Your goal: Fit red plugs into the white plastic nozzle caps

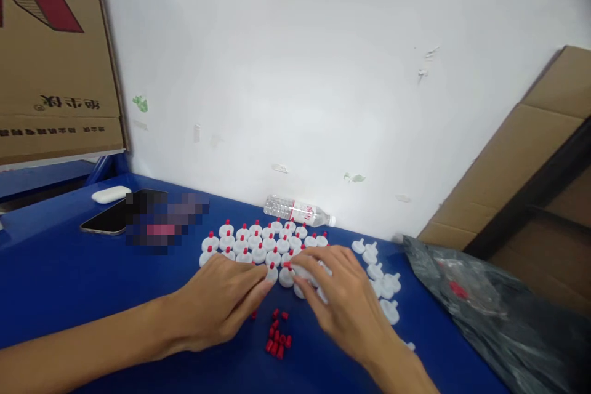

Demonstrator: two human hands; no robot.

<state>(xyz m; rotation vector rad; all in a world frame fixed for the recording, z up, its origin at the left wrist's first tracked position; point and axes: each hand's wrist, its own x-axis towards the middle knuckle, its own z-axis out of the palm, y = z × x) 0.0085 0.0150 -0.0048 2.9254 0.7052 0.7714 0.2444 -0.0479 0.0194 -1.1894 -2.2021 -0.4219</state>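
My right hand point(341, 301) is closed round a white spouted lid point(305, 272) lying on its side, its red-tipped spout pointing left; the fingers hide part of it. My left hand point(226, 301) has thumb and forefinger pressed together just to the left, and what lies between them, if anything, cannot be made out. Behind both hands stand rows of white lids with red caps on their spouts point(258, 252). Several loose small red caps point(277, 340) lie on the blue table point(184, 363) between my wrists. To the right are white lids with bare spouts point(390, 311).
A clear plastic bottle point(299, 210) lies against the white wall. A phone point(111, 215) and a white rounded case point(111, 194) rest at the left. A dark plastic bag point(498, 320) covers the right edge, beside cardboard point(503, 160). A large carton point(55, 68) stands at upper left.
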